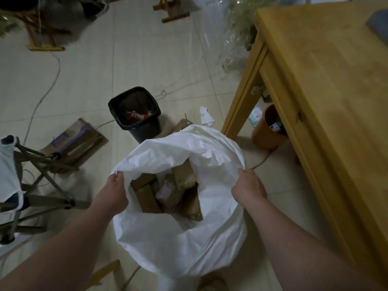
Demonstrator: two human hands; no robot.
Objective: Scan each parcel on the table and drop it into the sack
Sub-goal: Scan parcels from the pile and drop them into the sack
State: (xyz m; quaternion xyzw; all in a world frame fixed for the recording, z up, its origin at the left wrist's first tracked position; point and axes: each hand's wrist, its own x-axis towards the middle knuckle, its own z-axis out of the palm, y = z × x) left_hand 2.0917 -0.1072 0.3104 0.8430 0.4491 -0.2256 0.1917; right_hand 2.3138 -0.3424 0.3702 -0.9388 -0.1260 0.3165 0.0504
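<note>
Both our forearms reach down to the white sack (178, 244), which stands on the floor beside the wooden table (325, 101). Our left hand (114, 193) and right hand (248, 187) clench its rim on opposite sides, likely to spread the mouth wide. Brown cardboard parcels (147, 198) lie piled inside.
</note>
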